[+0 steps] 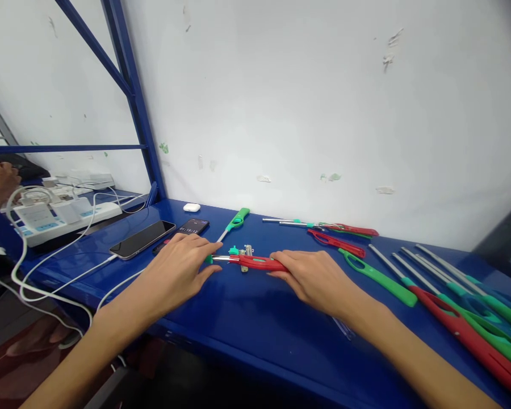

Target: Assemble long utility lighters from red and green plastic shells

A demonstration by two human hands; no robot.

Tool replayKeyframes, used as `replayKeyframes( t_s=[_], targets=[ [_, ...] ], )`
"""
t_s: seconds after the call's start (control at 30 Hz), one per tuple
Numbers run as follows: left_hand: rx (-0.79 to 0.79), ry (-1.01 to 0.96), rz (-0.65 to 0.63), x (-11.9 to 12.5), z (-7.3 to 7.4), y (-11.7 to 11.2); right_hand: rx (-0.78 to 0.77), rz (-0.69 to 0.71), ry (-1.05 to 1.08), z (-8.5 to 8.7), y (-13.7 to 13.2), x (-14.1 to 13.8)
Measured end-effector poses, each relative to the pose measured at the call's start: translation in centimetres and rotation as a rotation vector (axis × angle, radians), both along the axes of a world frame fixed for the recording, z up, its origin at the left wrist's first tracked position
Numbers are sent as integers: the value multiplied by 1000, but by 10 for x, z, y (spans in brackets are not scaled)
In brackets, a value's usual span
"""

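Observation:
A red long-reach lighter (262, 262) with a metal tube lies crosswise between my two hands, just above or on the blue table. My right hand (313, 278) is closed around the handle end. At the tube end, my left hand (181, 264) grips near a green piece (209, 259); the fingers partly hide it. Small metal parts (249, 250) and a turquoise piece (234, 250) lie right beside the lighter. Behind them rests a green lighter (238, 219) with its tube pointing towards my left hand.
Several red and green lighters (464, 324) lie at the right, with loose red (338, 243) and green (378, 278) handle parts nearer the middle. Phones (142, 240), a white earbud case (191, 208) and white cables are on the left. Beyond the blue frame, another person's hand (0, 180) shows near power strips (72, 222).

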State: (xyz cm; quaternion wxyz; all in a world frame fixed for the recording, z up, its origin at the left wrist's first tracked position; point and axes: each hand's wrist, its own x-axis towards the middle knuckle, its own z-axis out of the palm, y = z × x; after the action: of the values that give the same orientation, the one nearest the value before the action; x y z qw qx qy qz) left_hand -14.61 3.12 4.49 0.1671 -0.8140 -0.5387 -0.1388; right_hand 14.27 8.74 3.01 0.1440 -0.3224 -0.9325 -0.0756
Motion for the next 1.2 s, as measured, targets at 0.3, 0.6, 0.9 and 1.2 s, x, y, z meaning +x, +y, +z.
replayKeyframes(
  t_s=[0.3,0.6,0.9,1.2],
  targets=[
    [-137,-82,-57,2,9,-9,21,38,10,-2,0,2],
    [-138,-154,-139,22,-7,-6,69,89,3,-4,-3,-1],
    [118,-50,-321,27,-6,-5,24,127,46,-2,-7,-1],
    [109,24,-328,36,-11,-10,53,37,-54,3,-17,-9]
  ],
)
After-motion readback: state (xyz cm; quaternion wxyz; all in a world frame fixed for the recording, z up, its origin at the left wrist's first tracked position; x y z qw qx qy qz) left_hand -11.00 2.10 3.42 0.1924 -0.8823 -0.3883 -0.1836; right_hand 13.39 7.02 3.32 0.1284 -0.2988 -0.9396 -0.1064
